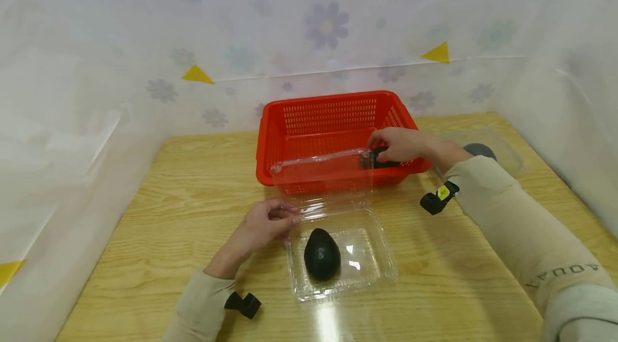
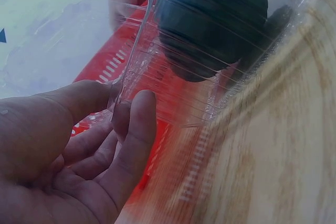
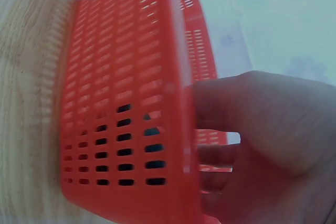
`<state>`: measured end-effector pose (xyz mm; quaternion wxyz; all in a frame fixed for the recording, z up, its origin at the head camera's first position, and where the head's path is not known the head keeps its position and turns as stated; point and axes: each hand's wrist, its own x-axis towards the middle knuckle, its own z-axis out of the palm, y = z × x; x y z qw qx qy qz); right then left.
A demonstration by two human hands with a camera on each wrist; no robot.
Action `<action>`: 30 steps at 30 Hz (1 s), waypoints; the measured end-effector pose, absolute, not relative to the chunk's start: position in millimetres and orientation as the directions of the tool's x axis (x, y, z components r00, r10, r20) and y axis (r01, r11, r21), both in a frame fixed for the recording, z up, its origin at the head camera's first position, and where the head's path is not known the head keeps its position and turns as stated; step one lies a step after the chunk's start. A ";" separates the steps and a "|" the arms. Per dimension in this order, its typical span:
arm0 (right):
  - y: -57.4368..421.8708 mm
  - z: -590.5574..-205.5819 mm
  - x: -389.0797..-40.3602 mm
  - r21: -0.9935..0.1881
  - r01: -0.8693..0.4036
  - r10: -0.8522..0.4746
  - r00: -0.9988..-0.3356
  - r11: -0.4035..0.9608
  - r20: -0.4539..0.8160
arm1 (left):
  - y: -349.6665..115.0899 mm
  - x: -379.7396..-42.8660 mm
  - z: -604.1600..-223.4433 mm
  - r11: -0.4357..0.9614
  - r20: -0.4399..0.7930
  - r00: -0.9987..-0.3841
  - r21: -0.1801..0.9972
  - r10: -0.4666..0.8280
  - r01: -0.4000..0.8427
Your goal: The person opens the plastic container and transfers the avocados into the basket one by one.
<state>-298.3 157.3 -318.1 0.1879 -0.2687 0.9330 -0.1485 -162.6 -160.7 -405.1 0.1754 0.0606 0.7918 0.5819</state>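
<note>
A clear plastic clamshell box [image 1: 381, 245] lies open on the table, its lid [image 1: 323, 170] raised against the red basket [image 1: 264, 143]. Inside its base sits a dark green avocado [image 1: 322, 255], narrow end pointing away. My left hand [image 1: 260, 226] pinches the box's left edge near the hinge between thumb and fingers, as the left wrist view also shows. My right hand [image 1: 398, 143] reaches over the basket's right side, thumb and fingers around another dark avocado [image 1: 391, 163]. The basket wall hides most of that one; dark patches show through its slots in the right wrist view.
Behind my right forearm, a second clear box [image 1: 507, 151] with a dark rounded thing [image 1: 480, 151] in it stands on the wooden table [image 1: 193, 186]. A flower-patterned white sheet [image 1: 270, 25] hangs along the back and sides, with yellow triangles on it.
</note>
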 end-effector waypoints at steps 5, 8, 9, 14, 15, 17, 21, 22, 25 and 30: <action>161.8 -308.7 -292.4 -0.385 -0.438 -0.540 -0.814 0.812 -0.214 | -161.2 -162.5 -403.1 0.300 -0.215 -0.929 0.946 0.301 -0.122; 163.3 -306.0 -289.7 -0.387 -0.440 -0.540 -0.817 0.810 -0.201 | -161.5 -162.0 -402.1 0.304 -0.219 -0.929 0.945 0.299 -0.125; 163.7 -305.5 -288.9 -0.389 -0.439 -0.539 -0.819 0.810 -0.199 | -161.5 -161.8 -402.0 0.305 -0.220 -0.928 0.944 0.300 -0.125; 166.6 -299.6 -282.0 -0.369 -0.458 -0.539 -0.828 0.809 -0.154 | -160.8 -161.3 -402.0 0.311 -0.223 -0.926 0.942 0.303 -0.126; 167.6 -297.9 -280.2 -0.366 -0.461 -0.537 -0.832 0.809 -0.139 | -160.4 -161.0 -401.7 0.311 -0.223 -0.926 0.942 0.304 -0.125; 168.8 -294.4 -276.3 -0.366 -0.461 -0.530 -0.841 0.808 -0.110 | -160.5 -160.9 -401.8 0.311 -0.221 -0.927 0.943 0.304 -0.123; 171.0 -284.4 -266.5 -0.396 -0.458 -0.515 -0.856 0.796 -0.045 | -159.8 -161.1 -400.8 0.306 -0.220 -0.926 0.944 0.306 -0.123; 171.4 -281.0 -263.2 -0.401 -0.457 -0.510 -0.859 0.794 -0.030 | -159.7 -161.2 -400.4 0.305 -0.222 -0.926 0.944 0.305 -0.126; 172.7 -272.1 -253.0 -0.395 -0.470 -0.505 -0.863 0.790 0.017 | -159.8 -162.1 -400.1 0.298 -0.220 -0.927 0.946 0.303 -0.127; 172.7 -261.1 -235.4 -0.363 -0.511 -0.512 -0.853 0.779 0.102 | -161.6 -163.8 -401.3 0.295 -0.217 -0.928 0.947 0.303 -0.125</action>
